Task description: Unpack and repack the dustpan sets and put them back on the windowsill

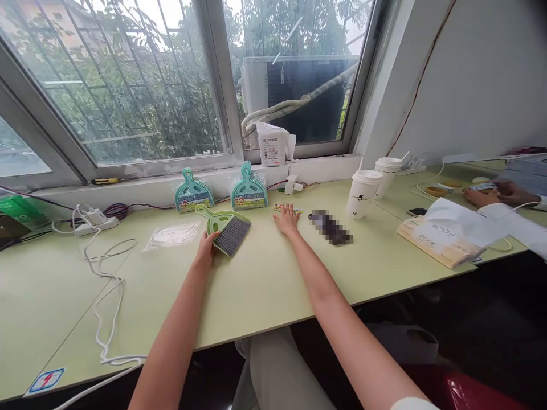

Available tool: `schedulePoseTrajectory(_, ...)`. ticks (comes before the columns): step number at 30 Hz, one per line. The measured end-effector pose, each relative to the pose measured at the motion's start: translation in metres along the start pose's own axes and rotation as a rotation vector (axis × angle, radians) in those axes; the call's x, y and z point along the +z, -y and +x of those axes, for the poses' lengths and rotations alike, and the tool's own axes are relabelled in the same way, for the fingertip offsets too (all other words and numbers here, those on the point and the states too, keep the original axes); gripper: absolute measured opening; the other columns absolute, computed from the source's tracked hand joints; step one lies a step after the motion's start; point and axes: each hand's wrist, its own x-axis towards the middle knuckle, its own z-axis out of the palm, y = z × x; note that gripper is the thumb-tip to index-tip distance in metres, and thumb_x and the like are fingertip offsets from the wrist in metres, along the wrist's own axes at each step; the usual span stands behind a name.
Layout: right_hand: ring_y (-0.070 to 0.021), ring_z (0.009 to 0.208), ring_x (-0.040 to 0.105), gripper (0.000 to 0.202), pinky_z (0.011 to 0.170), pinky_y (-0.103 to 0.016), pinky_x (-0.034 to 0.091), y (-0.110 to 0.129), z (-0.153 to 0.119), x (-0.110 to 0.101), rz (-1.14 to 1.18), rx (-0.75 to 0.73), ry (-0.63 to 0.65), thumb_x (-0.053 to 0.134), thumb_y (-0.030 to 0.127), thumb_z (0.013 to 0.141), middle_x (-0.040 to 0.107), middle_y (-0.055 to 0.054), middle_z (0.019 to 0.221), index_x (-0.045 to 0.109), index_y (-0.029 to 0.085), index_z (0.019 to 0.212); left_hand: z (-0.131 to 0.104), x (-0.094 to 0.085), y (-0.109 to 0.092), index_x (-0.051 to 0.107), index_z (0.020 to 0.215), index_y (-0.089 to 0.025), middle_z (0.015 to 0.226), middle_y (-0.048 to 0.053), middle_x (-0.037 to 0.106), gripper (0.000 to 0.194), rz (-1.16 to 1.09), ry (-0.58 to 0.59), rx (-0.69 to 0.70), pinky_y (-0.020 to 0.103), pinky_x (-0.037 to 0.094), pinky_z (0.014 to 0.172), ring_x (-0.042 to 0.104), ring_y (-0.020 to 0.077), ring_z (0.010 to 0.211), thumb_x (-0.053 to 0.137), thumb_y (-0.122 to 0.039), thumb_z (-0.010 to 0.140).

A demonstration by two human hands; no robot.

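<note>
My left hand (205,248) grips the near left edge of a green dustpan (220,220), its thumb on top. A brush with dark grey bristles (233,234) lies nested in the dustpan. My right hand (288,220) reaches forward, fingers spread flat over a small colourful card (277,208) that they partly cover. Behind, a teal dustpan set (193,191) in clear wrapping leans against the wall under the window. A second teal dustpan set (249,189), wrapped the same way, leans to its right. Left of my left hand lies a crumpled clear plastic bag (173,235).
A blurred dark object (331,228) lies right of my right hand. Farther right stand a white paper cup (362,193), another cup (387,171) and a tissue pack (440,233). White cables (102,273) trail across the left side. Another person's hands (498,193) work at far right.
</note>
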Motion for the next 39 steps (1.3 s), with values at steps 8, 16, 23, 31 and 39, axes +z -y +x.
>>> schedulePoseTrajectory(8,-0.0198,0.108,0.06,0.031,0.101,-0.036,0.037,0.009,-0.012,-0.011,0.102,-0.206,0.053,0.046,0.038,0.097,0.067,-0.011,0.115,0.069,0.018,0.1,-0.005,0.005,-0.002,0.058,0.102,-0.022,0.083,0.001,0.06,0.041,0.008,0.007,-0.002,0.023,0.048,0.053,0.058,0.0112,0.06,0.071,-0.023,0.064)
schedulePoseTrajectory(16,-0.0198,0.123,0.053,0.038,0.114,-0.044,0.027,0.039,-0.09,-0.011,0.265,-0.565,0.164,0.059,0.035,0.091,0.059,-0.006,0.134,0.056,0.025,0.127,-0.009,0.006,0.002,0.057,0.104,-0.024,0.084,0.001,0.062,0.04,0.006,0.011,-0.037,0.025,0.053,0.058,0.061,0.0127,0.062,0.071,-0.022,0.066)
schedulePoseTrajectory(23,-0.0283,0.146,0.027,0.054,0.117,-0.059,0.01,0.042,-0.091,-0.011,0.109,-0.448,0.233,0.048,0.044,0.096,0.036,-0.011,0.154,0.042,0.021,0.144,-0.018,0.011,-0.002,0.057,0.102,-0.022,0.079,0.001,0.062,0.038,0.03,0.018,-0.063,0.023,0.051,0.054,0.059,0.0115,0.059,0.07,-0.022,0.067)
schedulePoseTrajectory(31,-0.0221,0.102,0.066,0.038,0.094,-0.033,0.046,0.032,-0.078,-0.027,0.317,-0.11,0.008,0.041,0.042,0.098,0.071,-0.007,0.113,0.064,0.026,0.123,-0.014,0.015,0.006,0.057,0.107,-0.02,0.095,0.004,0.065,0.042,0.007,0.076,-0.038,0.024,0.054,0.06,0.063,0.0125,0.069,0.071,-0.02,0.068)
schedulePoseTrajectory(39,-0.021,0.146,0.027,0.057,0.119,-0.044,0.018,0.061,-0.095,-0.035,0.379,-0.582,-0.098,0.026,0.049,0.101,0.039,-0.006,0.153,0.034,0.022,0.15,-0.045,0.051,0.013,0.054,0.122,-0.021,0.12,0.008,0.064,0.058,-0.138,0.371,0.066,0.031,0.056,0.081,0.065,0.0207,0.101,0.078,-0.035,0.071)
